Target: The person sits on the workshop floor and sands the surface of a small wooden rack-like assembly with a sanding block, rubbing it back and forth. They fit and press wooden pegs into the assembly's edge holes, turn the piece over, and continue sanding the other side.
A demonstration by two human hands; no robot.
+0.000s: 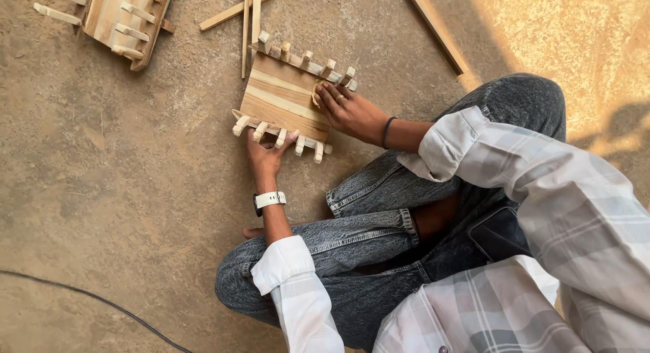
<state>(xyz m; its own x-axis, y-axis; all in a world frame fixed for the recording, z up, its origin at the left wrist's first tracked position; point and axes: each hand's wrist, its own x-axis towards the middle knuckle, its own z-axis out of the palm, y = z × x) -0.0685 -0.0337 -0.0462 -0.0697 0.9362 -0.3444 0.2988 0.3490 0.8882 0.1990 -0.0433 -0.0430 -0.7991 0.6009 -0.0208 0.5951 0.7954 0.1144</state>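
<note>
Head view looks down on one person seated cross-legged on a rough, dusty concrete floor. Two slatted wooden panels show: one lies before the knees, pale striped boards with stubby pegs along both long edges; the second sits at the floor's upper left corner. The left hand braces the near peg row, fingers spread, gripping nothing. The right hand presses a small tan pad flat on the board. Several thin wooden strips lie beyond.

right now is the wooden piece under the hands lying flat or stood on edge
Lying flat: the wooden panel shows its broad face up on the floor.
</note>
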